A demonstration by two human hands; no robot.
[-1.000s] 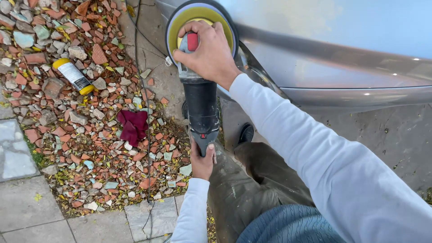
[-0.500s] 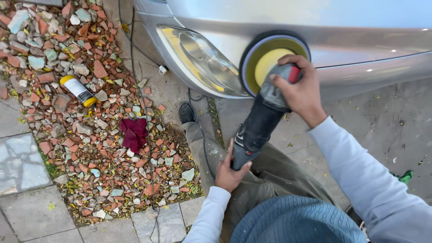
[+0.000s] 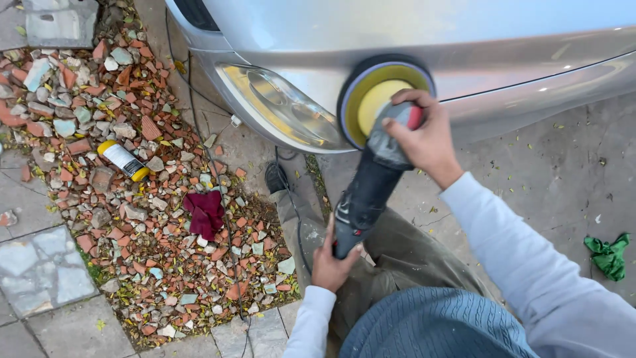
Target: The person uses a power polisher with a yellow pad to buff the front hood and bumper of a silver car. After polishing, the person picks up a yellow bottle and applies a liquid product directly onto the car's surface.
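Head view: a polishing machine held against a silver car

Head view, looking down. Right hand (image 3: 427, 136) is closed over the grey head of the polisher (image 3: 368, 189), fingers wrapped across the top beside a small red part. Left hand (image 3: 331, 258) grips the rear end of the machine's dark body, thumb and fingers curled round it. The polisher runs slantwise between the two hands, its round yellow pad (image 3: 374, 99) (dark-rimmed) pressed flat against the silver car (image 3: 464, 40), just beside the headlight (image 3: 278, 106) and above the bumper. Both sleeves are pale; the person's knee in olive trousers lies beneath the tool, and a dark shoe (image 3: 275, 178) shows near the car's front corner. A thin black cable (image 3: 199, 99) trails over the ground past the headlight.

Surroundings, same view. To the left lies a bed of broken brick and stone rubble (image 3: 99, 119), edged by grey paving slabs (image 3: 43, 268). On the rubble rest a white bottle with a yellow cap (image 3: 124, 160), lying on its side, and a dark red cloth (image 3: 205, 213), crumpled, well apart from the hands. A green cloth (image 3: 608, 255) lies on the bare concrete at the far right.
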